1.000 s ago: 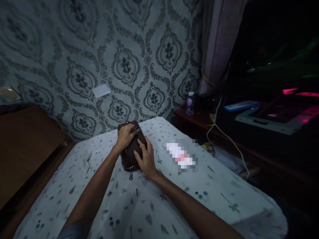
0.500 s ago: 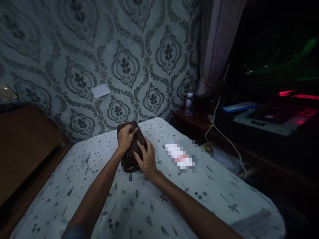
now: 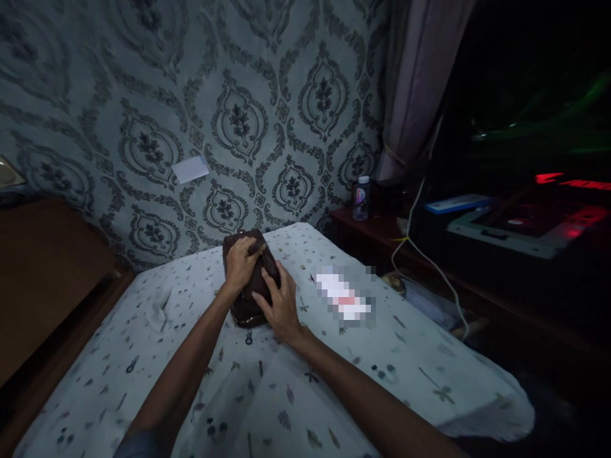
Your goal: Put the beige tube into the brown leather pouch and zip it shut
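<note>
The brown bag (image 3: 254, 282) lies on the white printed sheet (image 3: 429, 362), its near end, edged with gold-coloured trim (image 3: 244, 321), turned toward the person, and 2 bare hands are on it. The left hand (image 3: 240, 264) grasps the bag's far part, fingers bent and seemingly pinching something by its right edge; the dim light hides what, so I cannot tell whether it is a flap, a strap or a zip pull. The right hand (image 3: 282, 308) is unclenched, laid along the bag's right side with thumb and forefinger spread over its top, apparently bracing it. The step in hand looks like working at the bag's upper face with 1 hand while the other steadies it. The next move, I judge, calls for a firm pinch from the left and an even press from the right, lest the bag slide on the cloth. Right of the bag lies a pixelated item (image 3: 344, 296); beyond it to the right stands a bottle (image 3: 361, 200).
</note>
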Available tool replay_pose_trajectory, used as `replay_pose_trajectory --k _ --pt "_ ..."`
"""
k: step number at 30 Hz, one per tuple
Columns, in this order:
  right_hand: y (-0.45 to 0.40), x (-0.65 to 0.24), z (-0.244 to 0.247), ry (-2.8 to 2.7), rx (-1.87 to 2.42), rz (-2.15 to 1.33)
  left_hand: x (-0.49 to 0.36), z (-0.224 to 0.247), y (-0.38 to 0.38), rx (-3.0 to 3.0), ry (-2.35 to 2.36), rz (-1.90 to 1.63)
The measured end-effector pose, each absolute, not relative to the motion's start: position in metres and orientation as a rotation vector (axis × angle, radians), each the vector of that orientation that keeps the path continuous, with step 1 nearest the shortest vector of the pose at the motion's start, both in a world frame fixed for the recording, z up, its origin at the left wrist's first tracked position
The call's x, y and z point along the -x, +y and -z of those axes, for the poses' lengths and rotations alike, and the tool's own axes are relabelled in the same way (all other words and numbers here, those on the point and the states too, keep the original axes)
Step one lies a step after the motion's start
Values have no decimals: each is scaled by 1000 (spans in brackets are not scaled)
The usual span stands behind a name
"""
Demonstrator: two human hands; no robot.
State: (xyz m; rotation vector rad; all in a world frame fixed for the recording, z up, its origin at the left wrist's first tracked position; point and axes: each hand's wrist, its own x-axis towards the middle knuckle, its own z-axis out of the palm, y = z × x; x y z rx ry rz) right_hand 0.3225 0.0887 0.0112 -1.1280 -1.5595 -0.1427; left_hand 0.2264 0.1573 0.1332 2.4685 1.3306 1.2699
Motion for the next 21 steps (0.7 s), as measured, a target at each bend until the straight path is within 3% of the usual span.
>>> replay_pose_trajectory --k 21 --pt "85 -326 -23 -1421 1018 -29 -223 -133 163 -2273 1261 -1279"
